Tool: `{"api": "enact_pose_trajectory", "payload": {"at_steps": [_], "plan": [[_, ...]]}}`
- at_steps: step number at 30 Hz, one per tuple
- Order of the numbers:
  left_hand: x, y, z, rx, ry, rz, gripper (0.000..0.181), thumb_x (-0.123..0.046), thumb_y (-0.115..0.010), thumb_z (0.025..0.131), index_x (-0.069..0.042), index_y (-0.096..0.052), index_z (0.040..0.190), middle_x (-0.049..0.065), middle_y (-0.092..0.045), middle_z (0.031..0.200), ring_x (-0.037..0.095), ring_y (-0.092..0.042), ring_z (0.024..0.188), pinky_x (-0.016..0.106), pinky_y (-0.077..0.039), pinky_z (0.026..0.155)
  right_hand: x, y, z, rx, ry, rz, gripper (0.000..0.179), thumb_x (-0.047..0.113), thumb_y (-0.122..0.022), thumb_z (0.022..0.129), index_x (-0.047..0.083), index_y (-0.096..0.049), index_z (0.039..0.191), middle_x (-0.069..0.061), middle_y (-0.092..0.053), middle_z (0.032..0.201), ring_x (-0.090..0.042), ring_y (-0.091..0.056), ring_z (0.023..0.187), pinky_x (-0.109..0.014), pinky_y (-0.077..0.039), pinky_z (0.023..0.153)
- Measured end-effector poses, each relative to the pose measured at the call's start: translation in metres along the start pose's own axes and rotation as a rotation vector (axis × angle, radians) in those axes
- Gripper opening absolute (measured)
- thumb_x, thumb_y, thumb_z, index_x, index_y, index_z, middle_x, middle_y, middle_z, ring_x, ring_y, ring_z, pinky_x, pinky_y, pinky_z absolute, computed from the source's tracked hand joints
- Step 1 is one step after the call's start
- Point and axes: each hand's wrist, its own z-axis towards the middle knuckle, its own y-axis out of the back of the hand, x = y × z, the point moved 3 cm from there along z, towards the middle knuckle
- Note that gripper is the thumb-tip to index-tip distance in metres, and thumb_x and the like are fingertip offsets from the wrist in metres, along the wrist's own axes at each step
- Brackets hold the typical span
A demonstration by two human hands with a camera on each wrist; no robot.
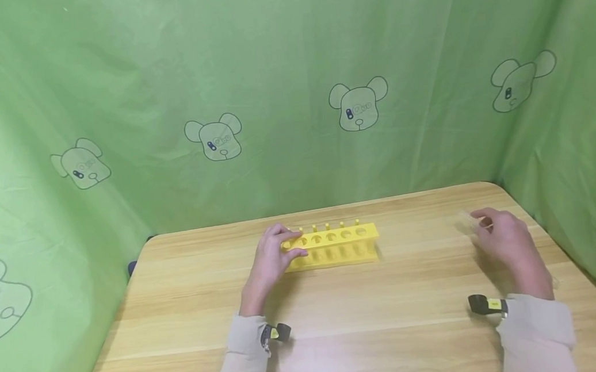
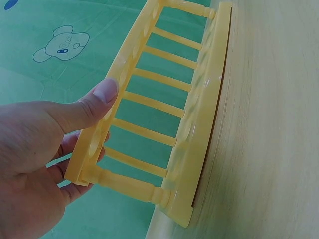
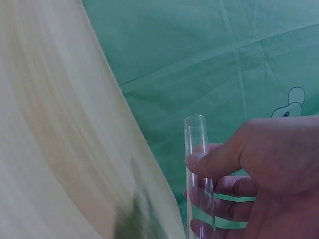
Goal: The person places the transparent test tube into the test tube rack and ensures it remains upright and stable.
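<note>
A yellow test tube rack (image 1: 371,234) stands upright on the table, with a row of holes in its top plate and pegs along the back. My left hand (image 1: 271,258) grips its left end. In the left wrist view, the thumb lies on the top plate (image 2: 115,74) and the fingers curl behind it. No tube shows in the rack. Over the table's right side, my right hand (image 1: 509,243) holds a clear glass test tube (image 3: 196,133) between thumb and fingers. The tube's open rim points up in the right wrist view; its lower end is out of frame.
The wooden table (image 1: 369,313) has its far edge close behind the rack. A green curtain (image 1: 279,66) with bear-head prints surrounds it at the back and sides. A small translucent thing (image 1: 555,281) shows beside the right wrist.
</note>
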Motion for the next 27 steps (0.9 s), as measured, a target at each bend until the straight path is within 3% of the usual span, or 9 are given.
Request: {"api": "enact_pose_trajectory", "payload": {"at_steps": [20, 27], "plan": [[0.001, 0.0, 0.001, 0.004, 0.013, -0.034, 0.047, -0.02, -0.089, 0.077, -0.003, -0.075, 0.119, 0.009, -0.065, 0.101, 0.031, -0.06, 0.1, 0.039, -0.051, 0.089, 0.019, 0.019, -0.004, -0.078, 0.051, 0.001, 0.041, 0.006, -0.057, 0.101, -0.011, -0.049, 0.137, -0.035, -0.06, 0.117, -0.052, -0.058, 0.104, -0.062, -0.048, 0.08], [0.001, 0.0, 0.001, 0.004, 0.009, -0.04, 0.046, -0.019, -0.09, 0.077, -0.003, -0.075, 0.117, 0.01, -0.065, 0.1, 0.03, -0.06, 0.1, 0.04, -0.051, 0.09, 0.025, 0.022, -0.006, -0.093, 0.05, 0.011, 0.04, 0.009, -0.056, 0.102, -0.01, -0.05, 0.137, -0.033, -0.061, 0.117, -0.05, -0.06, 0.104, -0.051, -0.048, 0.077]]}}
